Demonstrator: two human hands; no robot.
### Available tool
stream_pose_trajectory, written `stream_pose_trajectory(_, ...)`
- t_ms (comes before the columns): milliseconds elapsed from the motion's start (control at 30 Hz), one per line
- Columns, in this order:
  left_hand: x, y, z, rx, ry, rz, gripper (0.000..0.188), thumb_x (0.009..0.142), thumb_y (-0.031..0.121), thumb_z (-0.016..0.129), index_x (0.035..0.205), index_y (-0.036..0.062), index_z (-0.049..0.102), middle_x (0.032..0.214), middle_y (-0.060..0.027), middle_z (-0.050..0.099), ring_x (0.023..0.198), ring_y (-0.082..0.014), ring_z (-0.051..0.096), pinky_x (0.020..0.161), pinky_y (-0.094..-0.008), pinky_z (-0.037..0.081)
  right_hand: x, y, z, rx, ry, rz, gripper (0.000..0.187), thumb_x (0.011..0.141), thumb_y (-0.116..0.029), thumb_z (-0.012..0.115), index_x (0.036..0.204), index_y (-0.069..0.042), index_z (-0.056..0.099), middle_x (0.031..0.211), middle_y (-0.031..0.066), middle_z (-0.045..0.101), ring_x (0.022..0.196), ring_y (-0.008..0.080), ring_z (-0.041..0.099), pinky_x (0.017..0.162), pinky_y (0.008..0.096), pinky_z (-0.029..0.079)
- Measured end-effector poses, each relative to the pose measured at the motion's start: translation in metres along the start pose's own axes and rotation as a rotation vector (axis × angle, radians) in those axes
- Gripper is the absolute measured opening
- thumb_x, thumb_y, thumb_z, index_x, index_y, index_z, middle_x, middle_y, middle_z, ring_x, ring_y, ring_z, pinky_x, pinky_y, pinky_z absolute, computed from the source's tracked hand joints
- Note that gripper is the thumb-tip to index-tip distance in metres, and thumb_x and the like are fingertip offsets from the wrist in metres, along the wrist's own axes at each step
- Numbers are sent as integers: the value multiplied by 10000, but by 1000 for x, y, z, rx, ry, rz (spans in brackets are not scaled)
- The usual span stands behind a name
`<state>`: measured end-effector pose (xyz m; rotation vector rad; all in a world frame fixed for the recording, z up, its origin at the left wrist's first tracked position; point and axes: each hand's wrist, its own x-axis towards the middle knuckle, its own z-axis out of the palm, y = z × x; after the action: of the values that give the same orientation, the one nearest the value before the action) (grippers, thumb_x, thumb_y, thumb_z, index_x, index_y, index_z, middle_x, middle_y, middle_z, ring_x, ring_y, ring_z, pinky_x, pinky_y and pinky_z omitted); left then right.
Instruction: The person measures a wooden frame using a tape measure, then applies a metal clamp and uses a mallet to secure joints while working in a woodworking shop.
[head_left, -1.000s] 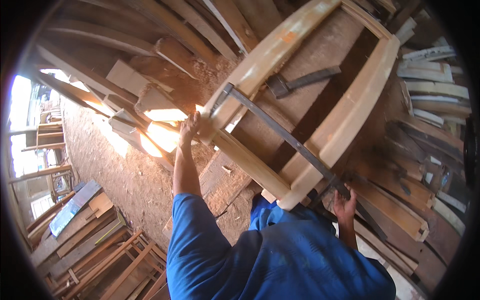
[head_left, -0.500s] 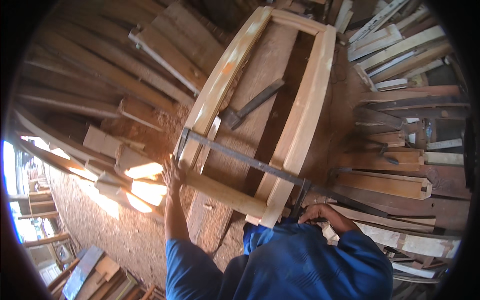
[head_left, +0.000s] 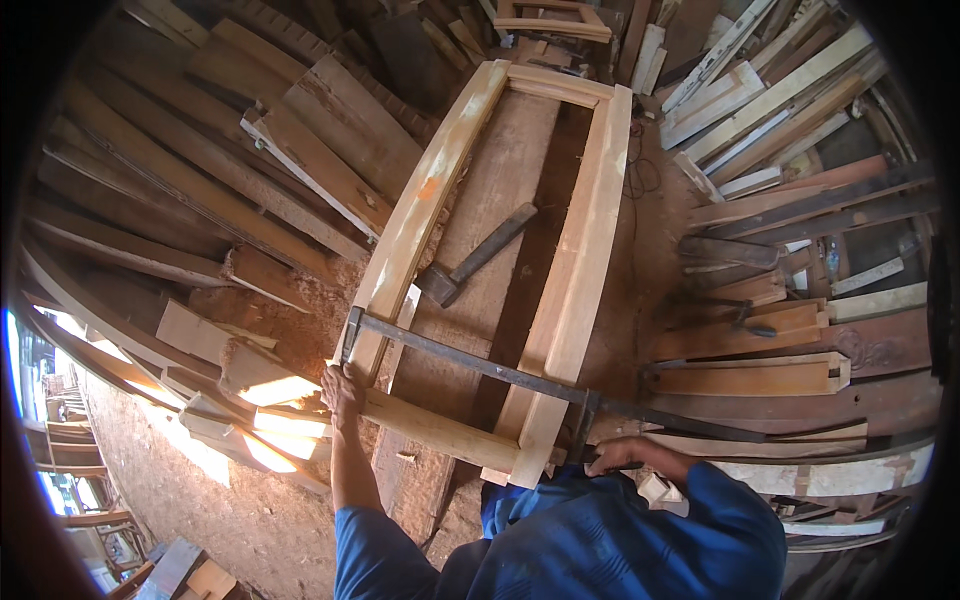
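A long wooden frame (head_left: 582, 270) with a rounded near rail lies lengthwise before me. Across its near part runs a dark metal bar clamp (head_left: 470, 362), one jaw at the left stile and the other at the right. My left hand (head_left: 343, 395) is closed on the frame's near left corner, just below the clamp's left jaw. My right hand (head_left: 612, 456) is curled at the lower end of the clamp's right jaw; its fingertips are partly hidden. Inside the frame's opening, a hammer (head_left: 480, 255) rests on a wide plank (head_left: 490, 180).
Boards (head_left: 190, 190) are stacked along the left, with sunlit offcuts (head_left: 270, 420) nearer me. Many wood strips and pieces (head_left: 760, 340) lie on the right, where the clamp's bar end reaches over them. Shavings cover the floor (head_left: 240, 510). A smaller frame (head_left: 553, 18) stands at the far end.
My view has tilted up, so the scene sits lower and further left. Both hands keep their places on the frame and clamp, and the clamp has not visibly shifted along the frame.
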<state>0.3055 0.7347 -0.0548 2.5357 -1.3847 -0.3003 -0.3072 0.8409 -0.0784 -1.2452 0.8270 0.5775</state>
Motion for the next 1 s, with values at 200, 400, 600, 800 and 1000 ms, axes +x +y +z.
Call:
stream_pose_trajectory(200, -3, -4, -2, 33, -43, -77, 614, 990, 534, 271, 1097, -19, 513, 1166, -264, 540, 1176, -427, 482, 995, -547, 360, -5, -10, -7, 406, -317, 223, 326, 854, -395, 710, 923, -77, 697, 750, 11, 613, 655, 129, 579, 614, 279, 489)
stream_pose_trajectory(400, -5, -7, -5, 33, 1, -65, 648, 983, 551, 263, 1109, -33, 513, 1163, -264, 547, 1159, -431, 494, 980, -553, 364, -46, -72, 28, -472, 509, 240, 484, 795, -473, 702, 950, -14, 709, 881, 194, 703, 836, 333, 695, 748, 454, 549)
stream_pose_trajectory(600, -6, -1, -3, 44, 9, -15, 573, 986, 510, 281, 1039, -17, 499, 1100, -284, 562, 1107, -447, 513, 948, -564, 378, -19, -29, -15, 329, -201, 203, 422, 797, -459, 743, 910, -57, 691, 807, 72, 674, 729, 203, 652, 643, 357, 514)
stream_pose_trajectory(800, -6, 0, -15, 42, -46, -60, 631, 979, 534, 290, 1183, -30, 487, 1200, -305, 542, 1148, -464, 519, 976, -542, 389, -7, -20, -6, 363, -197, 196, 345, 791, -402, 773, 879, -85, 670, 744, 6, 600, 630, 131, 566, 577, 297, 475)
stream_pose_trajectory(1000, -2, -9, 0, 32, 23, -26, 586, 984, 526, 292, 1076, -17, 492, 1118, -312, 557, 1096, -469, 523, 934, -562, 394, -16, -26, -2, 113, 13, 150, 346, 796, -390, 757, 886, -66, 675, 759, 49, 625, 657, 176, 599, 610, 325, 506)
